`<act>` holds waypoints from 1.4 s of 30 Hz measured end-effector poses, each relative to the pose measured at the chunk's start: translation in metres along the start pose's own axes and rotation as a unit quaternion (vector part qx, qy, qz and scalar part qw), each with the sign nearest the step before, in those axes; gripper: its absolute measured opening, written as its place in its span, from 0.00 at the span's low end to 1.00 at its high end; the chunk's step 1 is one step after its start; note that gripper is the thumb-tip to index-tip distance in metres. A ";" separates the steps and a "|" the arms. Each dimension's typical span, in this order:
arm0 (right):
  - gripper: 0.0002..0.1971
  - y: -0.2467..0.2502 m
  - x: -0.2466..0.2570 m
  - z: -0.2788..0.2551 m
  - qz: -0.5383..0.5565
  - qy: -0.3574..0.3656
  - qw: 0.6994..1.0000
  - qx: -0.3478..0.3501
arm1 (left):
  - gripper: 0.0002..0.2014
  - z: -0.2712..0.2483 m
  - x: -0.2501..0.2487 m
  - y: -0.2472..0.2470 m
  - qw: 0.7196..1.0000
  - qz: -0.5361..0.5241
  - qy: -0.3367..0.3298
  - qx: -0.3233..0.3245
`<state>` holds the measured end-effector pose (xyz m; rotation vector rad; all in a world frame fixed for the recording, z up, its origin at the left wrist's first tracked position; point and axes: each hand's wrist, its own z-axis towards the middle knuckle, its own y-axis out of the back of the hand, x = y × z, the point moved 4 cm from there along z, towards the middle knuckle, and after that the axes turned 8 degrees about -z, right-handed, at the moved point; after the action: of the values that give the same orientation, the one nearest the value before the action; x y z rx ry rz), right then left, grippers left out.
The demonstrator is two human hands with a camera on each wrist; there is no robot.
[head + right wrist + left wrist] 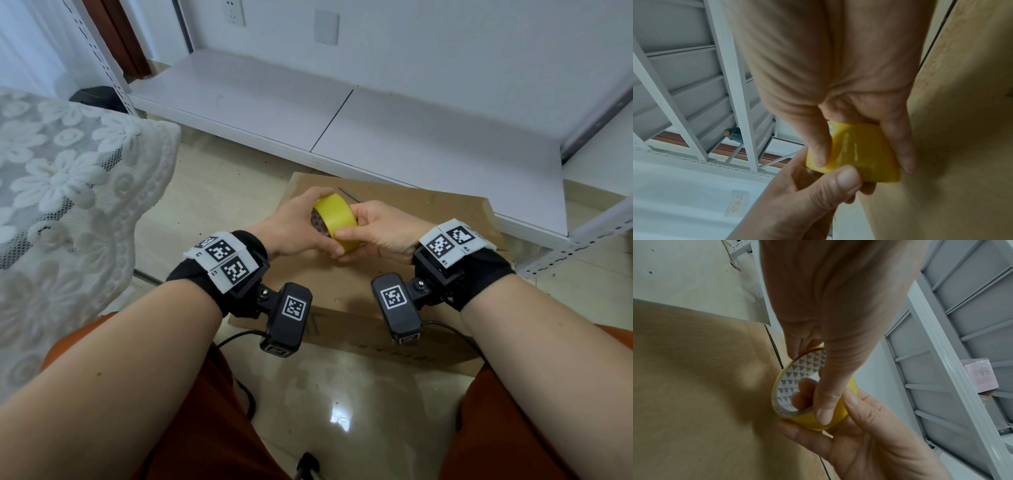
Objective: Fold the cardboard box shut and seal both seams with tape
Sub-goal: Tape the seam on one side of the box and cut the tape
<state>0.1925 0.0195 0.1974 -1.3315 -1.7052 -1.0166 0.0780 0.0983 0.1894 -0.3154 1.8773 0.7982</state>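
While our left hand [291,228] and right hand [380,229] both grip the yellow tape roll [335,219], it hovers above the closed brown cardboard box [428,212]

A low white metal shelving unit [260,99] stood against the white wall [445,41], which bore a white socket plate [235,12]. A white floral lace cloth [68,178] lay at left over the glossy beige tiled floor [342,404].
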 end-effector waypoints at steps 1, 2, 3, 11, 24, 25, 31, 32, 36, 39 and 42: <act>0.18 0.000 0.000 0.000 0.011 0.000 1.000 -0.004 | 0.50 0.000 0.000 0.001 1.000 -0.006 0.002 0.000; 0.19 0.001 0.000 0.000 0.018 0.001 1.000 -0.009 | 0.50 0.001 0.000 0.001 1.000 -0.015 0.004 0.001; 0.18 0.001 0.001 0.001 0.015 0.003 1.000 -0.018 | 0.50 0.001 0.000 0.001 1.000 -0.024 0.005 0.001; 0.05 0.001 0.003 0.001 -0.006 0.024 1.000 -0.010 | 0.49 -0.002 -0.001 -0.002 0.998 -0.061 0.011 0.026; 0.07 0.001 0.003 -0.001 0.039 0.012 0.999 -0.013 | 0.48 0.000 0.000 -0.003 0.996 -0.079 0.006 0.034; 0.09 0.002 0.004 -0.002 0.052 0.012 0.999 -0.005 | 0.48 0.000 0.000 -0.002 0.996 -0.082 0.006 0.032; 0.13 0.012 0.006 0.000 0.095 0.007 0.995 -0.037 | 0.45 -0.001 -0.008 0.005 0.998 -0.046 -0.043 -0.027; 0.11 0.015 0.007 0.000 0.074 0.008 0.995 -0.071 | 0.42 -0.001 -0.009 0.006 0.998 -0.021 -0.048 -0.045; 0.05 0.021 0.008 0.000 -0.059 0.032 0.987 -0.146 | 0.35 -0.003 -0.014 0.007 0.986 0.134 -0.046 -0.085; 0.09 0.024 0.011 0.000 -0.087 0.061 0.981 -0.162 | 0.25 -0.010 -0.021 -0.002 0.987 0.153 -0.048 -0.024; 0.09 0.027 0.011 -0.001 -0.089 0.079 0.976 -0.180 | 0.19 -0.012 -0.021 -0.006 0.994 0.108 -0.025 0.019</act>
<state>0.2165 0.0274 0.2116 -1.2901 -1.5911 -1.5528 0.0820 0.0827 0.2085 -0.0685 1.8981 0.9042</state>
